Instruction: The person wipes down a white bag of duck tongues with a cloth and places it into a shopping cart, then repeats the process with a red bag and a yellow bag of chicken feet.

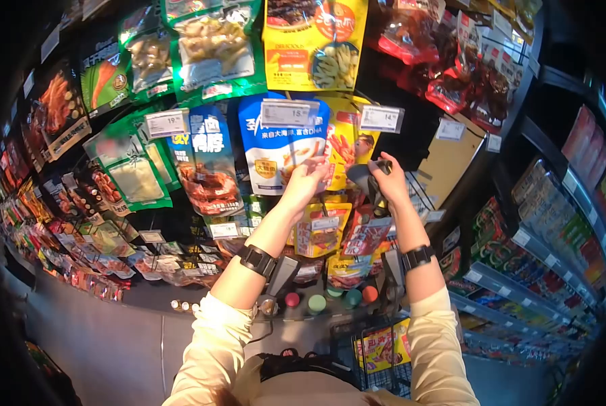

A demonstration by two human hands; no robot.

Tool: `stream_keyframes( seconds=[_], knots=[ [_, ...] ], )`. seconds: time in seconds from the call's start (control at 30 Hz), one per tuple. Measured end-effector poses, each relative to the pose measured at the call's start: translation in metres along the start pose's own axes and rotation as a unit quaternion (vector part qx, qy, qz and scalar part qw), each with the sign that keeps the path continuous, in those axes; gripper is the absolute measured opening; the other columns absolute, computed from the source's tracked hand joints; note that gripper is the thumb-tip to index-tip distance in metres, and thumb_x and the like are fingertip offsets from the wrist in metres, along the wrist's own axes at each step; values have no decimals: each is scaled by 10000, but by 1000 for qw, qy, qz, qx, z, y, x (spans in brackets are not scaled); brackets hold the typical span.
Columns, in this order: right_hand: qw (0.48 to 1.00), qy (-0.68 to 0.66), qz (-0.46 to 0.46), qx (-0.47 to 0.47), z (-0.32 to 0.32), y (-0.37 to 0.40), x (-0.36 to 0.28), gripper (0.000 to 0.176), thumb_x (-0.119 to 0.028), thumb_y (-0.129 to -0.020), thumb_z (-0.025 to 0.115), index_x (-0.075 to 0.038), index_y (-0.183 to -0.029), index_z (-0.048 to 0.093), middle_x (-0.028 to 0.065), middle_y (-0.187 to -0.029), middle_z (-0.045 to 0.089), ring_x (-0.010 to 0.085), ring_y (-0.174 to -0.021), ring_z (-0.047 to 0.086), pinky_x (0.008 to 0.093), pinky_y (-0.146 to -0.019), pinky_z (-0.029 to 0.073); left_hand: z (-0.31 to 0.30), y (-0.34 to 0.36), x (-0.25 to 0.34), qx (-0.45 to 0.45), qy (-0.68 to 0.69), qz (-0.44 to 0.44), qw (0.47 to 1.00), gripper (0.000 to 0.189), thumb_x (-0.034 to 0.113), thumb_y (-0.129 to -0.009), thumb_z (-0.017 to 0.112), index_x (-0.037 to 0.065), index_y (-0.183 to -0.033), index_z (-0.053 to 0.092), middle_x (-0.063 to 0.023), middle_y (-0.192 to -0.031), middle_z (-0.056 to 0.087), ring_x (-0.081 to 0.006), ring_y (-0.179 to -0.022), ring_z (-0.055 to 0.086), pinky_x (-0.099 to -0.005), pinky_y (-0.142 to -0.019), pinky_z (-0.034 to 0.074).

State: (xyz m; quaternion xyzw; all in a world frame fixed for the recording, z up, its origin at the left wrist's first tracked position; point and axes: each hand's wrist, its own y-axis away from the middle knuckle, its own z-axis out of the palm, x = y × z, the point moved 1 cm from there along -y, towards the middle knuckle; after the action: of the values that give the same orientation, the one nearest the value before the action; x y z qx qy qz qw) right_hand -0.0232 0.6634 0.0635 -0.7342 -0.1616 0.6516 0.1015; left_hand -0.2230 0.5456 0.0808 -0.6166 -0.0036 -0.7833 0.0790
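My left hand is closed in a pinch in front of the lower right of a blue-and-white snack bag, beside a yellow snack bag with red pictures. Something pinkish shows at its fingertips; I cannot tell what it is. To the right, my right hand grips a dark object with a rounded end, which overlaps the lower part of the yellow bag. Below the hands hang a smaller yellow-and-orange packet and a red packet. Each forearm wears a black strap.
Price tags stick out before the hanging bags. Green bags and a large yellow bag hang above. Shelving with packets stands on the right. A wire basket holding a yellow packet is low by my right arm.
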Motion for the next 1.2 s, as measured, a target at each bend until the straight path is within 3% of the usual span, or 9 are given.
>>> stream_keyframes(
  seconds=[0.17,0.3,0.5,0.63,0.67,0.7,0.8,0.97,1.2],
  knots=[
    [998,-31,58,15,20,-29,5,468,-274,-812,774,4,-1131,574,86,-978,633,144,-860,589,285,-765,482,-6,-11,5,-23,-43,-3,999,538,227,-937,573,73,-1414,378,-67,-1339,510,-156,-1201,507,-346,-976,405],
    [988,-108,100,-39,19,-24,-6,280,-318,-881,702,-50,-895,623,26,-777,615,110,-693,558,266,-630,461,-5,-22,2,-48,-95,-19,994,635,205,-935,565,92,-1477,256,-69,-1324,519,-158,-1167,526,-351,-958,425],
    [987,-97,118,-51,-3,-8,-48,278,-329,-900,676,-74,-825,598,1,-727,581,88,-645,543,260,-623,481,-14,-30,-6,65,-139,7,988,707,210,-922,598,77,-1489,198,-83,-1144,613,-166,-1034,587,-330,-880,478],
    [983,-121,112,-83,-20,-8,-37,258,-305,-918,656,-47,-917,635,12,-809,626,91,-695,577,257,-640,489,-14,-35,-16,103,-266,37,958,721,386,-849,699,-29,-1349,386,-100,-1041,635,-165,-965,619,-281,-738,524],
    [982,-114,120,-89,-25,-5,-37,261,-298,-926,646,-40,-961,646,16,-848,648,91,-720,583,258,-664,488,-13,-33,-20,121,-307,100,939,694,439,-806,735,-53,-1232,494,-110,-1014,639,-155,-916,630,-278,-700,533],
    [982,-113,121,-87,-28,-1,-39,261,-298,-926,646,-40,-961,646,16,-848,648,91,-720,583,258,-664,488,-11,-31,-19,101,-318,98,938,625,409,-808,746,-46,-1184,541,-104,-1010,644,-139,-924,626,-281,-759,531],
    [974,-119,133,-138,-38,17,-48,276,-319,-923,644,-50,-981,643,17,-899,666,101,-784,612,269,-725,494,-2,-13,-13,31,-219,117,968,551,346,-823,747,-26,-1182,556,-88,-1049,653,-128,-943,626,-288,-805,526],
    [968,-119,166,-144,-48,49,-56,296,-322,-917,650,-41,-1010,638,35,-936,676,120,-824,640,275,-744,514,16,26,-5,-142,70,21,987,447,236,-864,711,15,-1219,553,-60,-1121,651,-126,-988,628,-287,-849,513],
    [961,-180,169,-121,-57,90,-89,382,-279,-893,685,32,-1097,600,100,-1014,675,162,-858,663,280,-752,535,35,77,11,-160,147,-17,976,469,91,-804,743,38,-1216,525,-46,-1100,641,-118,-929,624,-290,-820,521]
  ],
)
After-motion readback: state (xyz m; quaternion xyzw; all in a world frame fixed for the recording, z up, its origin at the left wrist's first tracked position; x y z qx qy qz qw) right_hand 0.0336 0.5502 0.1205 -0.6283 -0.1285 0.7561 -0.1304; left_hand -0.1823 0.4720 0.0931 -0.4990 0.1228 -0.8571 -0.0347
